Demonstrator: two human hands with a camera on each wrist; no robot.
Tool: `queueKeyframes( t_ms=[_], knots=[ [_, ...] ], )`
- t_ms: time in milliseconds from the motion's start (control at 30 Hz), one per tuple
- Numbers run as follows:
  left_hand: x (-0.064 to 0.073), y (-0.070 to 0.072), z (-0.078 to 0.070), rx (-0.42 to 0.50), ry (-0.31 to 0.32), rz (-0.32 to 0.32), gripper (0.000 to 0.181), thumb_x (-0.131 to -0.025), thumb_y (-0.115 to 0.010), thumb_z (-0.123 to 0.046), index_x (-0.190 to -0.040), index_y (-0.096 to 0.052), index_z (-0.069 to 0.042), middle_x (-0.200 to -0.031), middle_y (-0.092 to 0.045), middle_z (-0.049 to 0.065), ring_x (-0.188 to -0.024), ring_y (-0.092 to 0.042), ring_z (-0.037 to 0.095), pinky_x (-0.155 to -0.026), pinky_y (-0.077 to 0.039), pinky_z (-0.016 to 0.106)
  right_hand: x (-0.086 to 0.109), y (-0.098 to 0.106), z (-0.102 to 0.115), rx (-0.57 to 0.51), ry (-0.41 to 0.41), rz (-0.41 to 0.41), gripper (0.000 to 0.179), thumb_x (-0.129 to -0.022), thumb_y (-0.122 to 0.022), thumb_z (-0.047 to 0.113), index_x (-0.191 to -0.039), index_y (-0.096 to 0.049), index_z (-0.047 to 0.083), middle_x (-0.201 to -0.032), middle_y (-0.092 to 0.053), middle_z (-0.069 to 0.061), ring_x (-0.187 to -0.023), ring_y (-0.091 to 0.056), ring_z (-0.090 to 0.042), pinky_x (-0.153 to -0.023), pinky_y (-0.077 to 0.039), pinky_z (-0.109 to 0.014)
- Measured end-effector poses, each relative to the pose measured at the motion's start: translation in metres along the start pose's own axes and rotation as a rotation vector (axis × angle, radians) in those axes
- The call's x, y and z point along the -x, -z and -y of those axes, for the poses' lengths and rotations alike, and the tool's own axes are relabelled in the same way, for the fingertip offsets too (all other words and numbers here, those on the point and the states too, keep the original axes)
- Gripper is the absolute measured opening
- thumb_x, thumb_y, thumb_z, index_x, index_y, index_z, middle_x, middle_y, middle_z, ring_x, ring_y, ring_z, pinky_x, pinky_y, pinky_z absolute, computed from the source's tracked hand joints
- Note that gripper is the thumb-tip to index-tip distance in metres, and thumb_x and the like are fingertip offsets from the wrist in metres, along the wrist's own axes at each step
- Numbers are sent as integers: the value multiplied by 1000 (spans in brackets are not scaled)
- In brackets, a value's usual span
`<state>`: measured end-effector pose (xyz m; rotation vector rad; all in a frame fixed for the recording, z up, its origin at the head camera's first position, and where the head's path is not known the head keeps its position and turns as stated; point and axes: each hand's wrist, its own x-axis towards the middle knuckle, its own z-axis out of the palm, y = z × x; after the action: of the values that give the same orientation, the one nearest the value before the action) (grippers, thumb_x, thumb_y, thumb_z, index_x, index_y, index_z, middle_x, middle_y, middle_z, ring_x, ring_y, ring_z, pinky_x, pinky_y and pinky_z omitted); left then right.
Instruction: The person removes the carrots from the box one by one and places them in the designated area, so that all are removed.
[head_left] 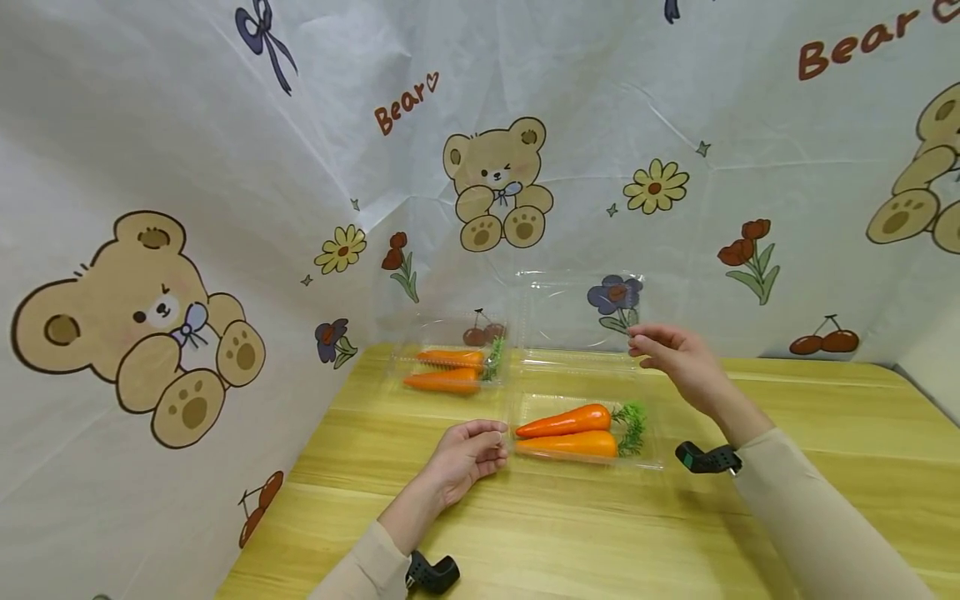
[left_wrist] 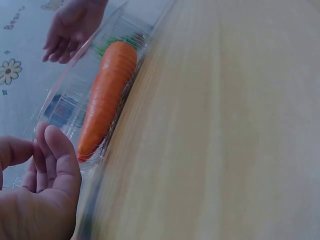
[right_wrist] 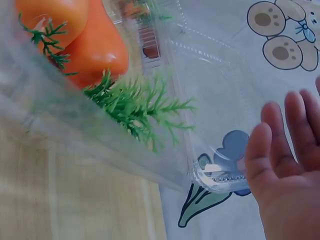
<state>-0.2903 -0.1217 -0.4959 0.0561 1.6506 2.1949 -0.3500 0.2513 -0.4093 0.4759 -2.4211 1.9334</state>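
In the head view, a clear hinged plastic container [head_left: 652,458] lies on the table with its lid [head_left: 558,312] raised. Two orange carrots [head_left: 572,445] with feathery green tops [head_left: 632,425] lie side by side in its base. My left hand [head_left: 467,462] pinches the container's left edge between thumb and fingertips. My right hand [head_left: 686,367] has its fingertips at the right edge of the raised lid, thumb and index finger close together there. In the right wrist view, the other fingers [right_wrist: 295,125] extend loosely beside the lid, while the thumb is outside the frame.
Behind and to the left stands another clear container [head_left: 397,367] holding two carrots [head_left: 442,382], its lid also raised. A white cloth [head_left: 585,108] printed with bears and flowers hangs behind and left of the wooden table [head_left: 555,533].
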Motion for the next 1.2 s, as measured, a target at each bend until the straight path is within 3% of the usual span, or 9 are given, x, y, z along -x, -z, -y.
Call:
queueKeyframes(
  t_ms=[233,467,700,767,967,1200],
  knots=[
    [0,0,0,-9,3,1,26,-101,-63,-8,-124,-63,6,-91,-66,4,-79,-67,14,-73,-61,26,-9,-8,5,-1,27,207,30,-106,-59,19,-131,-61,2,-115,-70,7,-112,-66,-19,-92,-58,-26],
    [-1,1,1,-11,2,-3,27,-101,-63,-7,-124,-63,6,-92,-66,4,-79,-67,14,-73,-61,26,-21,-19,3,-4,41,317,38,-102,-63,12,-134,-56,-8,-118,-71,5,-110,-68,-9,-95,-58,-26],
    [-1,-1,2,14,-7,5,23,-101,-61,-5,-122,-63,6,-92,-67,4,-81,-72,15,-77,-63,29,-28,-32,-6,27,32,436,43,-99,-68,11,-136,-55,-9,-125,-69,2,-118,-66,-13,-98,-56,-22],
    [-1,-2,2,31,-7,12,22,-101,-61,-4,-121,-63,5,-94,-68,5,-84,-74,16,-81,-64,32,-29,-34,-11,32,15,463,46,-99,-68,11,-137,-54,-10,-128,-68,-3,-121,-65,-18,-99,-56,-24],
    [-3,-3,4,69,-5,18,23,-102,-59,-3,-122,-60,7,-104,-68,10,-93,-77,22,-89,-63,38,-32,-40,-19,56,-36,505,52,-97,-71,12,-137,-52,-14,-137,-57,-33,-128,-57,-43,-99,-56,-24],
    [-1,-3,4,81,-5,14,28,-104,-57,-3,-129,-56,10,-100,-65,9,-96,-76,23,-92,-62,38,-36,-46,-25,114,-75,547,50,-94,-73,9,-135,-54,-13,-135,-59,-33,-127,-56,-49,-97,-57,-22]
  ],
)
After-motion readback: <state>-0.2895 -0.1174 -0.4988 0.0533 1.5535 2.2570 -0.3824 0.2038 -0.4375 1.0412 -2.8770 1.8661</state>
